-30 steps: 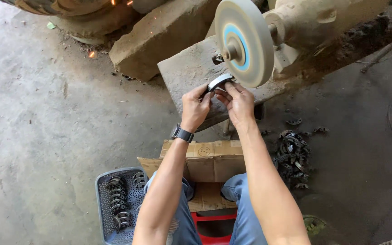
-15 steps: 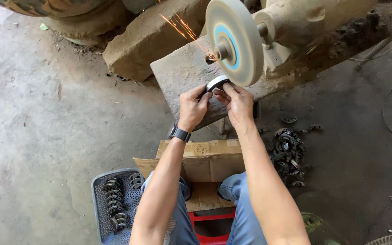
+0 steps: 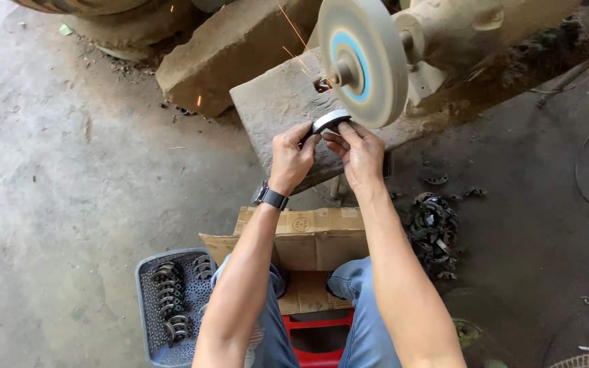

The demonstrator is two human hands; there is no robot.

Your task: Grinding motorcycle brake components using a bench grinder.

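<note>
Both my hands hold a curved metal ring piece (image 3: 328,120) with a bright ground rim up against the lower edge of a round grinding wheel (image 3: 361,60) with a blue centre band. My left hand (image 3: 290,158), with a dark watch at the wrist, grips the piece's left end. My right hand (image 3: 360,151) pinches its right end. Orange sparks (image 3: 294,41) fly up and to the left from the wheel.
The wheel sits on a dusty motor (image 3: 458,34) over a stone block (image 3: 281,112). A grey plastic basket (image 3: 150,307) with several metal pieces stands at my left knee. A cardboard box (image 3: 308,235) lies between my legs, and a pile of dark metal pieces (image 3: 434,228) lies to the right.
The view has shifted slightly. My hands stay on the piece at the wheel's lower edge, and sparks keep flying up to the left.
</note>
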